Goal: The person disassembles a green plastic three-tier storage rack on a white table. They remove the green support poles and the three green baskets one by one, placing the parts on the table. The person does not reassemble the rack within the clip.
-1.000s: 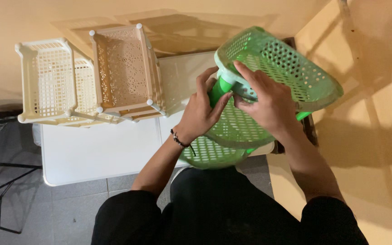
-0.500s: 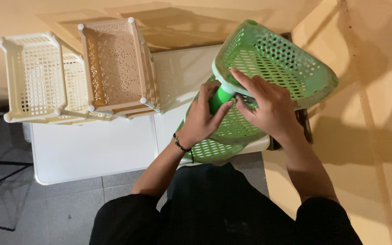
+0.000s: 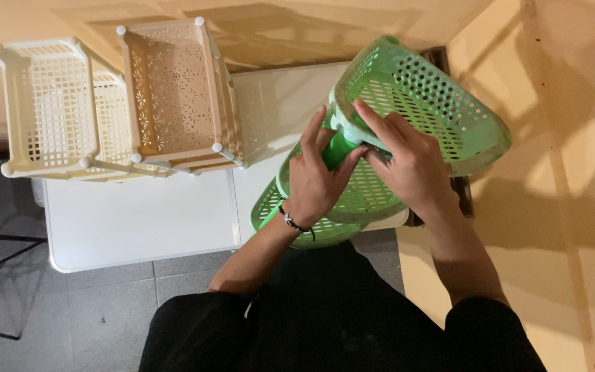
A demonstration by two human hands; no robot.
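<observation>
Looking straight down over my knees. My left hand (image 3: 318, 180) is wrapping around the bright green post (image 3: 337, 150) of the green tiered rack, fingers curled close about it, thumb lying along its right side, index finger stretching up toward the socket. My right hand (image 3: 408, 165) is resting on the near corner of the top green basket (image 3: 428, 96), fingers spread narrowly and pressing on the pale rim where the post meets it; the fingertips are touching the corner piece, and the thumb is lying toward the post, close to my left thumb. I am not closing that hand round anything I can make out, only pressing flat on the rim.

The top basket is tilting, its far side up toward the wall corner, its near corner down at the post. Below it the middle green basket (image 3: 363, 196) is showing between my wrists, and a lower green basket (image 3: 304, 231) is peeking out under my left wrist. The rack is standing on the right part of the white table (image 3: 139, 220), against the wall.

To the left, well apart from my hands, a beige lattice rack (image 3: 173, 89) is standing on the table, with a cream lattice rack (image 3: 46, 103) just beside it. A dark bracelet (image 3: 290, 220) is circling my left wrist.
</observation>
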